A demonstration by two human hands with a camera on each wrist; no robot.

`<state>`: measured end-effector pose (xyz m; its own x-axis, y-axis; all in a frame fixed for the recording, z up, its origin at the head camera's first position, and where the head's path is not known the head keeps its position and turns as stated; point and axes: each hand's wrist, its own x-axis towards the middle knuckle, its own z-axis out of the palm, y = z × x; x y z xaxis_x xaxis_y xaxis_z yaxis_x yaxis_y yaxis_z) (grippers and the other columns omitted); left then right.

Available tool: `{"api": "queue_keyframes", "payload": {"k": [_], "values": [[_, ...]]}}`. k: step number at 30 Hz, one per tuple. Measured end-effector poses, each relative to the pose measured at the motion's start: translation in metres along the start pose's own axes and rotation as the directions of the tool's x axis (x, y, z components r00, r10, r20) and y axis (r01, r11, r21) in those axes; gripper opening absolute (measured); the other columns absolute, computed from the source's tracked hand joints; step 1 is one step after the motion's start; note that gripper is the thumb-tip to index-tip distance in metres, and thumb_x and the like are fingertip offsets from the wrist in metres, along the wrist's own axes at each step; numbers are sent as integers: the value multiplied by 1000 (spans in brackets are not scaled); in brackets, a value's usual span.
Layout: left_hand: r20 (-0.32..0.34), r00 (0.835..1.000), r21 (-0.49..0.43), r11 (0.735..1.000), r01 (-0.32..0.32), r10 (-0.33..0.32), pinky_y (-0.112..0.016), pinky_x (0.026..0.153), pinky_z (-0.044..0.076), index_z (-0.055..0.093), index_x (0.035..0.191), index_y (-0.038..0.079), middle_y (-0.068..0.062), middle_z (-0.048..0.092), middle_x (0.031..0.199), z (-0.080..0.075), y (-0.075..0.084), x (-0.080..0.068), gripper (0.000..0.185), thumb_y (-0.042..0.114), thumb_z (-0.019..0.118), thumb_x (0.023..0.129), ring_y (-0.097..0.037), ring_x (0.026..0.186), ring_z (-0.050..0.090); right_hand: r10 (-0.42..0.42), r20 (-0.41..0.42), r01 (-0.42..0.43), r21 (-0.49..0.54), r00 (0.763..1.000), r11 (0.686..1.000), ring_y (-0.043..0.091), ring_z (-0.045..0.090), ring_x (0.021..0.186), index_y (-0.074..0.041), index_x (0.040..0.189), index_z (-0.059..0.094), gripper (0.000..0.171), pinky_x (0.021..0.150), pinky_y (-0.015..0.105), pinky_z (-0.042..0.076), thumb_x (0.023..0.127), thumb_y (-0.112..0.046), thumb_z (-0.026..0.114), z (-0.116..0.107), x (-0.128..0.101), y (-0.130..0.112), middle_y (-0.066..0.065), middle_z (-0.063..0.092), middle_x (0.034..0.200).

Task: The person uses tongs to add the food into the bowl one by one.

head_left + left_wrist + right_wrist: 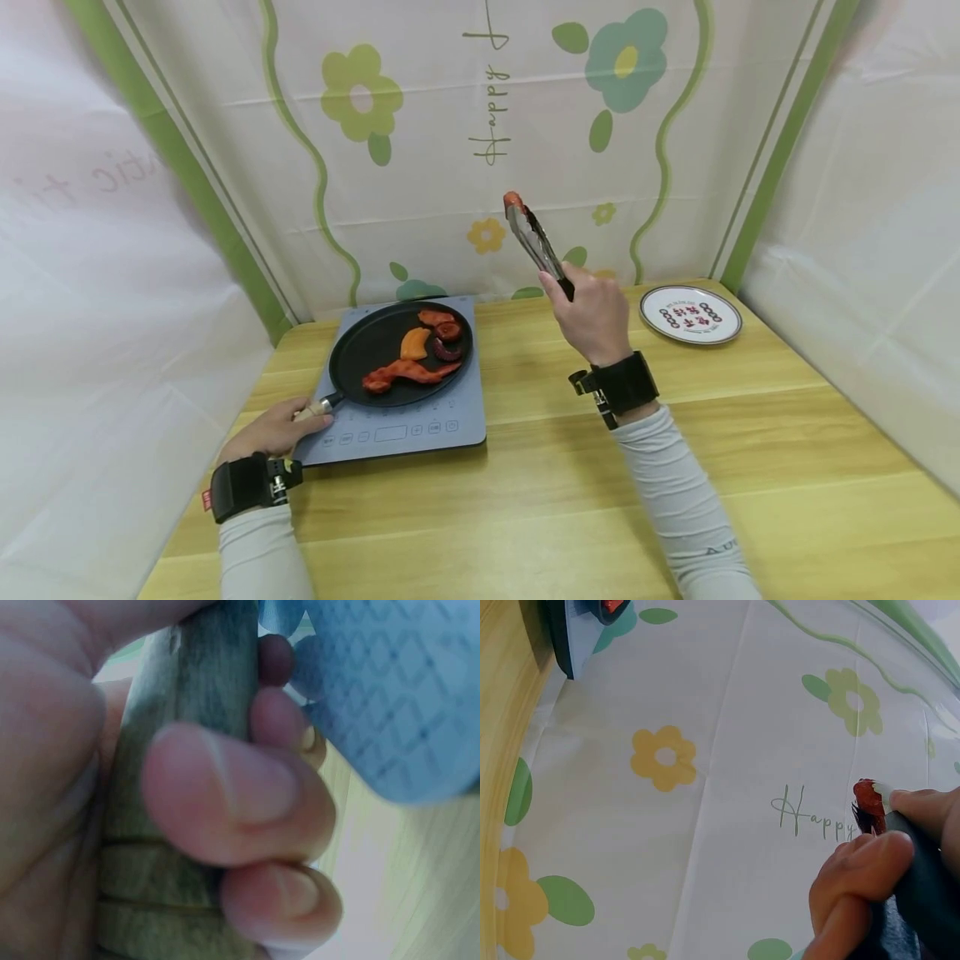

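Note:
My left hand (273, 429) grips the wooden handle (199, 682) of a round black frying pan (360, 354), fingers curled round it in the left wrist view. Inside the pan lie a long red piece of food (412, 372), an orange piece (414, 343), a dark purple curved piece (447, 350) and red pieces (447, 332) near the far rim. My right hand (596, 317) holds metal tongs (534, 240) with dark grips, raised above the table and pointing up and left. A reddish food piece (512, 200) sits pinched between the tongs' tips, also visible in the right wrist view.
Under the pan is a grey induction cooktop (390, 442) with touch buttons along its front. A white plate (690, 315) with printed red and dark marks stands at the back right of the wooden table (555, 500). Flower-printed curtain (435, 167) hangs behind; white sheets flank both sides.

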<state>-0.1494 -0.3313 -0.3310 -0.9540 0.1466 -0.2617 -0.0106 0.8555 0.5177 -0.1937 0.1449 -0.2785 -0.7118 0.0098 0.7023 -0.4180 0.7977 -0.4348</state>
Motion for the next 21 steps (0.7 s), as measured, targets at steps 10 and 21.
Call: {"api": "queue_keyframes", "payload": {"k": [10, 21], "values": [[-3, 1000, 8, 1000, -2, 2, -33, 78, 42, 61, 119, 3, -15, 63, 107, 1, 0, 0, 39, 39, 64, 105, -25, 95, 55, -55, 3, 55, 6, 998, 998, 18, 35, 45, -3, 96, 69, 36, 46, 32, 24, 107, -37, 63, 8, -3, -8, 4, 44, 57], [5, 1000, 21, 1000, -15, 14, -35, 83, 44, 61, 123, 3, -18, 63, 116, 0, -2, 1, 41, 40, 63, 105, -30, 103, 56, -102, 15, 102, 4, 995, 995, 14, 30, 44, -6, 82, 59, 39, 44, 29, 22, 107, -35, 63, 16, -5, -17, 0, 38, 55]]}}
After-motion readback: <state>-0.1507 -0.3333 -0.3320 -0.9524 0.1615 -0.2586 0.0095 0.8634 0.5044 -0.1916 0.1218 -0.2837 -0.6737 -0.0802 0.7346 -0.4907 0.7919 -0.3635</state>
